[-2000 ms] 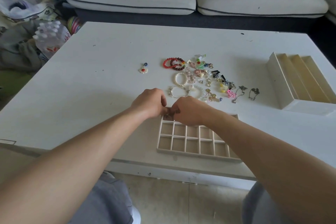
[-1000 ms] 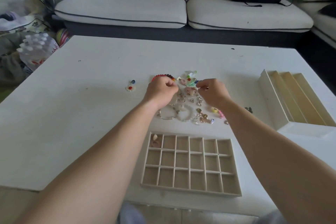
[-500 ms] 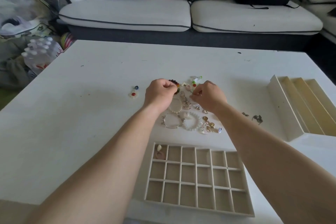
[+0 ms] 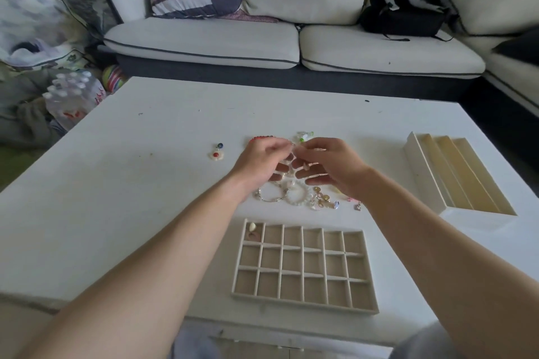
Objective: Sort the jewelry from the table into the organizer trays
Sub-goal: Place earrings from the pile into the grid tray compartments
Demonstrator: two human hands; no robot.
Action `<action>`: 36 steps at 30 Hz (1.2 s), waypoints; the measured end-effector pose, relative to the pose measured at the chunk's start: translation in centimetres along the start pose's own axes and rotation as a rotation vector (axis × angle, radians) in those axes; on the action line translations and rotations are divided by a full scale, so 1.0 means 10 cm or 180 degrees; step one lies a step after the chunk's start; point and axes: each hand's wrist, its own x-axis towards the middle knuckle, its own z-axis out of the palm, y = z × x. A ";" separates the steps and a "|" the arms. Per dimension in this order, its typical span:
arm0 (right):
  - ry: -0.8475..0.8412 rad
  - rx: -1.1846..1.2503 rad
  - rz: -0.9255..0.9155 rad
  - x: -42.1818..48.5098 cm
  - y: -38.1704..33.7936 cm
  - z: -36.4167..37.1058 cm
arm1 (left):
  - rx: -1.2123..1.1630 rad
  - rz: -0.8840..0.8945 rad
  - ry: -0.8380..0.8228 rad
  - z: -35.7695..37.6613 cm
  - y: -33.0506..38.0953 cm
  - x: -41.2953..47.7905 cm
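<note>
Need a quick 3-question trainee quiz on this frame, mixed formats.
1. True or false: the grid tray holds pieces in several compartments.
2. The flower charm lies: A) in a hand, B) alone on the table, left of the jewelry pile, C) in a compartment.
3. Fill in: the left hand and right hand are both above the ___.

Key: 1 false, only the far left corner compartment holds any; 2 B; 3 jewelry pile.
</note>
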 end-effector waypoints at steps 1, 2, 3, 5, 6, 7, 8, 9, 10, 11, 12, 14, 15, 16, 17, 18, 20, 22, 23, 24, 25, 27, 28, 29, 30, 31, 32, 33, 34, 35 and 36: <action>-0.0071 0.0053 0.0015 -0.08 -0.02 0.03 | -0.0077 0.0024 -0.0072 0.01 0.02 -0.07; -0.0129 0.0129 0.0030 -0.14 -0.02 0.05 | -0.0121 0.0035 -0.0141 0.01 0.03 -0.12; -0.0168 0.0217 0.0045 -0.20 -0.01 0.08 | -0.0126 0.0041 -0.0203 0.00 0.03 -0.18; -0.0201 0.0316 0.0050 -0.29 0.02 0.13 | -0.0059 0.0018 -0.0300 -0.03 0.03 -0.26; -0.0225 0.0340 0.0051 -0.33 0.05 0.15 | -0.0039 -0.0022 -0.0332 -0.05 0.03 -0.29; -0.0269 0.0365 0.0068 -0.37 0.08 0.18 | -0.0038 -0.0072 -0.0338 -0.08 0.02 -0.33; -0.0306 0.0387 0.0082 -0.38 0.10 0.20 | -0.0025 -0.0095 -0.0341 -0.10 0.01 -0.35; -0.0348 0.0393 0.0102 -0.39 0.11 0.21 | 0.0010 -0.0105 -0.0334 -0.12 0.00 -0.37; -0.0400 0.0385 0.0117 -0.40 0.12 0.24 | 0.0059 -0.0111 -0.0311 -0.14 -0.02 -0.40; -0.0455 0.0390 0.0127 -0.40 0.13 0.26 | 0.0109 -0.0108 -0.0280 -0.16 -0.03 -0.42; -0.0520 0.0429 0.0130 -0.41 0.13 0.28 | 0.0151 -0.0096 -0.0233 -0.18 -0.05 -0.44; -0.0658 0.0551 0.0128 -0.40 0.13 0.31 | 0.0233 -0.0047 -0.0080 -0.22 -0.07 -0.47; -0.0718 0.0582 0.0126 -0.40 0.13 0.33 | 0.0304 -0.0012 0.0010 -0.25 -0.09 -0.48; -0.0769 0.0581 0.0122 -0.39 0.14 0.35 | 0.0406 0.0038 0.0086 -0.28 -0.11 -0.49; -0.0813 0.0557 0.0122 -0.38 0.15 0.36 | 0.0516 0.0085 0.0138 -0.30 -0.12 -0.50; -0.0853 0.0528 0.0125 -0.37 0.16 0.38 | 0.0610 0.0106 0.0165 -0.33 -0.13 -0.51; -0.0869 0.0475 0.0152 -0.36 0.18 0.42 | 0.0753 0.0074 0.0136 -0.37 -0.16 -0.52; -0.0739 0.0468 0.0197 -0.35 0.20 0.46 | 0.0821 -0.0002 0.0105 -0.41 -0.18 -0.53; -0.0635 0.0489 0.0223 -0.34 0.21 0.47 | 0.0773 -0.0037 0.0117 -0.43 -0.20 -0.54; -0.0535 0.0515 0.0234 -0.34 0.21 0.47 | 0.0653 -0.0064 0.0134 -0.45 -0.20 -0.54; -0.0455 0.0536 0.0229 -0.34 0.21 0.47 | 0.0477 -0.0085 0.0142 -0.46 -0.21 -0.55; -0.0351 0.0590 0.0194 -0.32 0.21 0.45 | 0.0139 -0.0140 0.0122 -0.49 -0.21 -0.56; -0.0319 0.0636 0.0182 -0.32 0.20 0.43 | 0.0002 -0.0184 0.0095 -0.49 -0.21 -0.57; -0.0312 0.0686 0.0174 -0.32 0.20 0.43 | -0.0127 -0.0230 0.0059 -0.49 -0.21 -0.57; -0.0323 0.0728 0.0173 -0.32 0.19 0.43 | -0.0253 -0.0273 0.0016 -0.49 -0.21 -0.57; -0.0343 0.0758 0.0178 -0.33 0.18 0.44 | -0.0379 -0.0305 -0.0026 -0.50 -0.21 -0.58; -0.0364 0.0786 0.0185 -0.33 0.17 0.45 | -0.0505 -0.0324 -0.0064 -0.49 -0.20 -0.59; -0.0381 0.0833 0.0188 -0.34 0.17 0.47 | -0.0621 -0.0333 -0.0084 -0.49 -0.20 -0.59; -0.0399 0.0912 0.0182 -0.34 0.16 0.48 | -0.0719 -0.0338 -0.0081 -0.48 -0.19 -0.60; -0.0420 0.1011 0.0171 -0.34 0.16 0.48 | -0.0797 -0.0341 -0.0059 -0.48 -0.18 -0.61; -0.0437 0.1109 0.0150 -0.34 0.16 0.49 | -0.0850 -0.0335 -0.0033 -0.48 -0.17 -0.61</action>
